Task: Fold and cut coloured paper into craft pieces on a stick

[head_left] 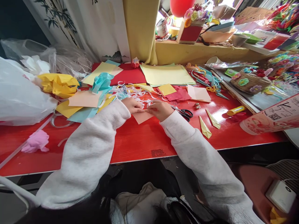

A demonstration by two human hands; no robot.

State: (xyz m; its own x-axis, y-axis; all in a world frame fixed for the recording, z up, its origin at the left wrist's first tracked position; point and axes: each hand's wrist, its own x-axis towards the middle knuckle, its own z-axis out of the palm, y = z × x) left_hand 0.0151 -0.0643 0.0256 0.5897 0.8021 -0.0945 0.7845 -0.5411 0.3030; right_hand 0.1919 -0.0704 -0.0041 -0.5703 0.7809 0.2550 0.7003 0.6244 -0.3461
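Note:
My left hand (132,105) and my right hand (161,110) meet over the red table, both closed on a small sheet of peach paper (142,117). The sheet's near corner points toward me; its far edge is under my fingers. Black-handled scissors (186,114) lie just right of my right hand, their blades partly hidden by it. Curled white paper strips (137,93) are strewn beyond my hands. Two folded pale-yellow paper pieces (205,127) rest farther right, near a small metallic bell-like object (197,106).
Stacked yellow sheets (167,74) lie at the back, with red squares (178,94) before them. Crumpled yellow paper (59,84) and a white plastic bag (23,93) fill the left. A tilted printed cup (271,115), a glue-stick-like yellow tube (236,110) and a flowered basket (251,80) stand right.

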